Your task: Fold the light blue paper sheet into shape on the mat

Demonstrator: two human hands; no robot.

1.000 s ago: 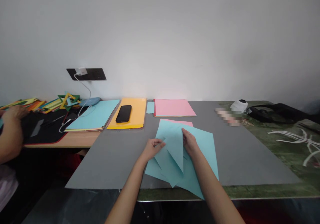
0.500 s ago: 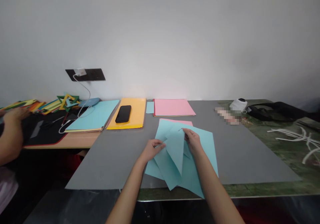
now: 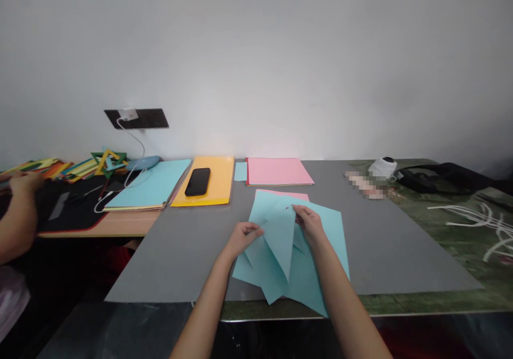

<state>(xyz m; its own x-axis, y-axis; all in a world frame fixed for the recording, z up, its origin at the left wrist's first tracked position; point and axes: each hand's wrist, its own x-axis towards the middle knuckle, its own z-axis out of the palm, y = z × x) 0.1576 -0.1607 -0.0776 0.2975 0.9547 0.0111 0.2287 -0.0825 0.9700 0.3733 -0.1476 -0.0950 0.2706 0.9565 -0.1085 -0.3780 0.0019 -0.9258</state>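
A folded light-blue paper [image 3: 280, 241] with pointed flaps is held up in front of me. My left hand [image 3: 242, 239] pinches its left edge between thumb and fingers. At its top right corner, my right hand [image 3: 309, 223] grips the paper, the fingertips partly behind it. Beneath lies a flat light-blue sheet [image 3: 339, 236], reaching past the near edge of a grey mat [image 3: 192, 263]. A strip of a pink sheet [image 3: 302, 196] peeks out behind it.
Behind are a pink paper stack [image 3: 278, 171] and a yellow pack [image 3: 218, 182] bearing a black phone [image 3: 197, 181]. Further left lie a blue paper stack [image 3: 150, 188] and a co-worker's arm [image 3: 20, 209]. White strips [image 3: 476, 215] and a black strap [image 3: 444, 176] lie right.
The folded paper's lower tip has swung slightly left, and my left hand has shifted a little. Both hands keep their hold. The co-worker's hand at the left has moved slightly.
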